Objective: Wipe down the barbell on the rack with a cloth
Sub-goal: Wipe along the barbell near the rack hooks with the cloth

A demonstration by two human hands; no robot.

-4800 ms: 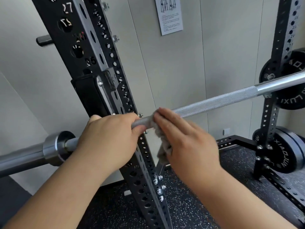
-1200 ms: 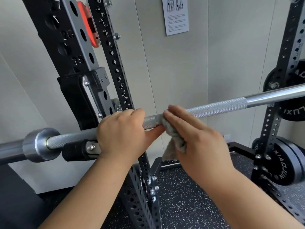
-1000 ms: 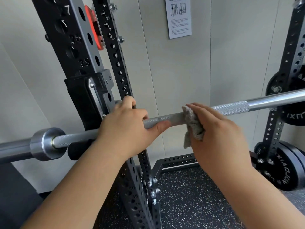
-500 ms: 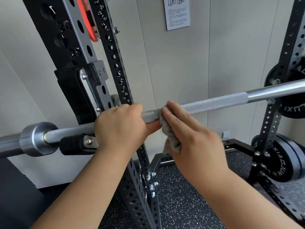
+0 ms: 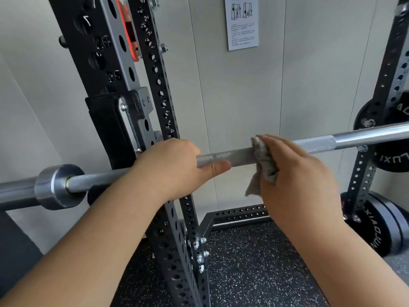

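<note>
- Pale panelled wall fills the background, with a printed notice at upper centre. Speckled rubber floor runs along the bottom.
- Black rack upright runs from upper left down to bottom centre. Its padded hook, left of centre, seems to carry the bar.
- Barbell crosses the frame from lower left to the right edge and sits on the rack, collar at lower left. Risk: a sideways wiping push could roll or slide the bar in the hook.
- Weight plates are stored at the right edge, apart from both hands. No likely trouble there.
- Left hand, centre-left, grips the bar just beside the upright, fingers curled over the top and thumb stretched along the bar. Risk: knuckles get nipped against the upright if the bar shifts. The patch under this grip probably goes unwiped.
- Right hand, centre-right, has its fingers together, draped over cloth and bar. The thumb is hidden, so its position cannot be told.
- Cloth is bunched on the bar under that hand, with a tail hanging below. Risk: the knurling snags fibres, and the loose tail slips out under light pressure.
</note>
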